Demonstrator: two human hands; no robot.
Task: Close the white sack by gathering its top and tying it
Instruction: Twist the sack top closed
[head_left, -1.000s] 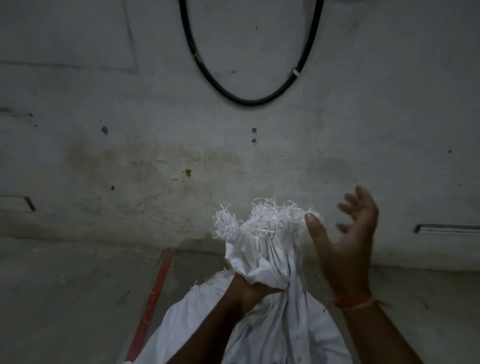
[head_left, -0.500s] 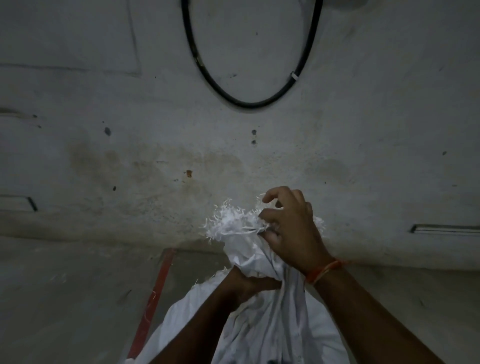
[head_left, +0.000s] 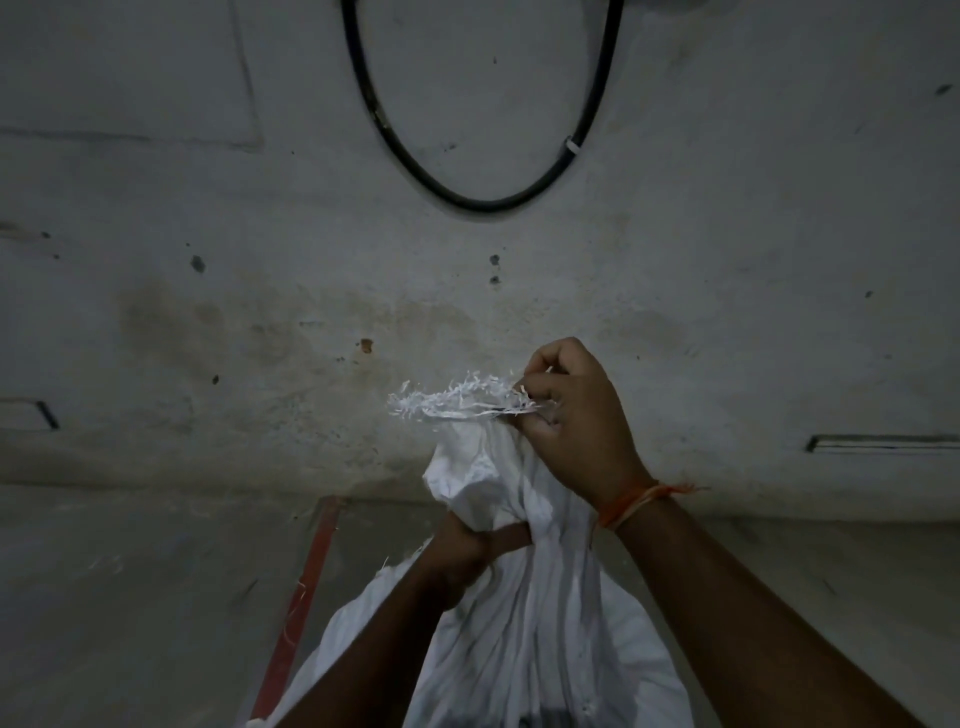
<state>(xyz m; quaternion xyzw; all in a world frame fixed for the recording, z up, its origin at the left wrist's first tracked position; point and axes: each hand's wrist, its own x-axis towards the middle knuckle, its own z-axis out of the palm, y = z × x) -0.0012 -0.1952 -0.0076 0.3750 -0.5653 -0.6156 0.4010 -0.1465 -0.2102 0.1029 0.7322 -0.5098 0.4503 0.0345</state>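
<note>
- I see the wall (head_left: 727, 291) rising behind both grips, bare floor (head_left: 130, 597) spreading left.
- The sack (head_left: 524, 639) stands below my left hand (head_left: 467, 545), which clenches its gathered neck.
- Above that, my right hand (head_left: 576, 415) pinches the frayed edge (head_left: 452, 402).

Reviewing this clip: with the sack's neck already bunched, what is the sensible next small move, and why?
Probably draw the frayed top edge across and down around the neck to start a wrap. The left hand grips the gathered neck of the white sack, so the mouth is held shut, and the right hand pinches the frayed strands above it. No knot or tie is visible yet.
</note>
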